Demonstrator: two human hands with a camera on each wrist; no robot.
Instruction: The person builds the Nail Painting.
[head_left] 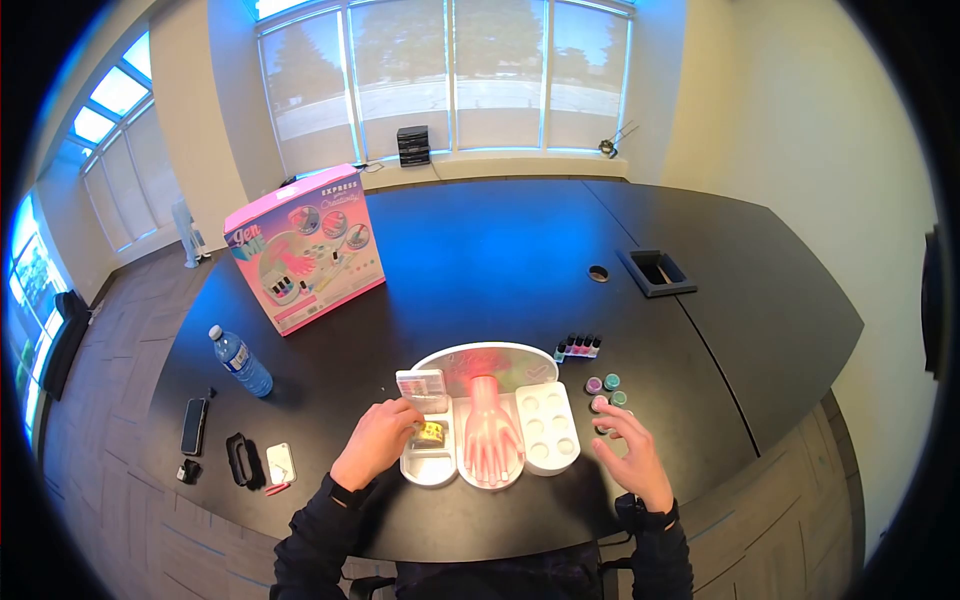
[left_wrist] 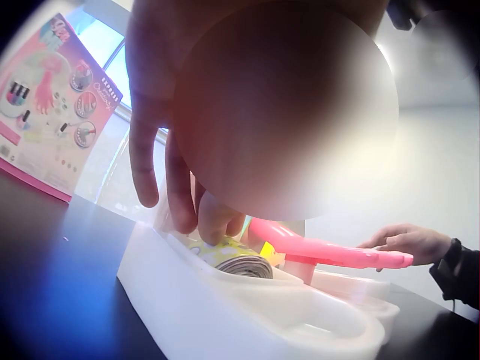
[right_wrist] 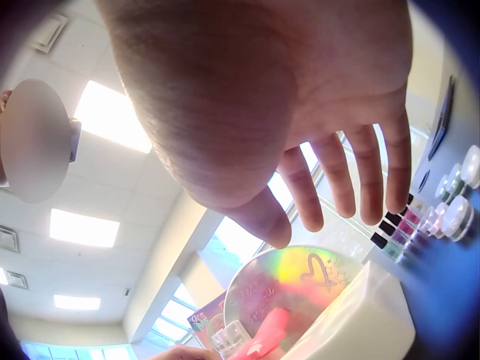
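Observation:
My left hand [head_left: 372,442] is over the left section of a white manicure stand [head_left: 430,470], fingers bent down onto a yellow-patterned roll [head_left: 431,434] of layered paper or film. In the left wrist view the fingertips grip the near top of this roll [left_wrist: 244,264], which lies in a compartment. A pink model hand [head_left: 490,435] rests palm down in the middle of the stand. My right hand [head_left: 632,455] hovers with spread, relaxed fingers beside the white palette with round wells [head_left: 548,430], over small glitter pots [head_left: 594,385]. It holds nothing.
A small clear-lidded case [head_left: 423,388] stands upright behind the roll. Several nail polish bottles [head_left: 578,347] sit at the back right. The pink box [head_left: 305,250], a water bottle [head_left: 240,362], a black phone [head_left: 194,426] and a white phone [head_left: 281,462] are on the left.

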